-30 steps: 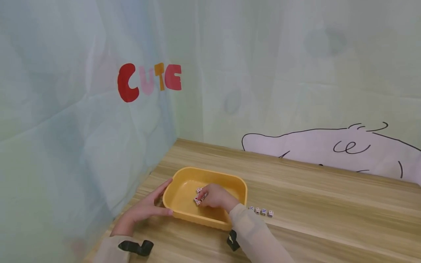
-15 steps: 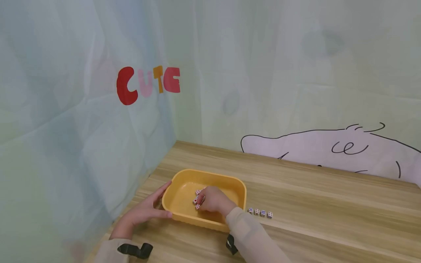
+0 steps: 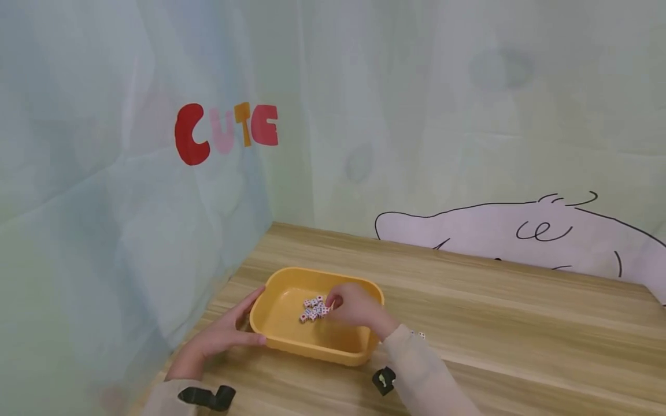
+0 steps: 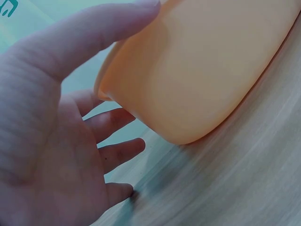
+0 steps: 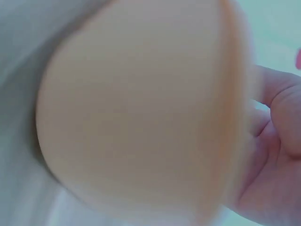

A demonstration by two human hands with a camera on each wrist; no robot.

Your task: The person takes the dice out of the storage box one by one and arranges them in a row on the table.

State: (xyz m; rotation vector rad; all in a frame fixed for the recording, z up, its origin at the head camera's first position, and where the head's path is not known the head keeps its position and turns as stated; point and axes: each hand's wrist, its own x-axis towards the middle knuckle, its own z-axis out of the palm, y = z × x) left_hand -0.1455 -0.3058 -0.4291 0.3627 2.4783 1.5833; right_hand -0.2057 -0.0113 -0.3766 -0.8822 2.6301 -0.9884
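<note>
A yellow plastic tub (image 3: 317,349) stands on the wooden table, with a cluster of small white dice (image 3: 314,312) on its floor. My left hand (image 3: 229,332) spans the tub's left end, thumb on the near side and index finger on the far rim. In the left wrist view its other fingers are spread and nearly straight beside the wall. Over the right part of the tub, my right hand (image 3: 356,306) has curled fingers and pinches a die that is mostly hidden at its fingertips. The tub's wall conceals those fingertips in the right wrist view.
Other dice (image 3: 421,335) lie on the wooden table (image 3: 520,323) right of the tub, partly covered by the right sleeve. A printed cloth (image 3: 156,231) hangs along the table's left and back edges. Black wrist straps (image 3: 208,397) show on both sleeves.
My right hand has risen off the dice cluster and shifted right, uncovering more dice in the tub. Its sleeve now hides part of the dice row outside. My left hand stays at the tub.
</note>
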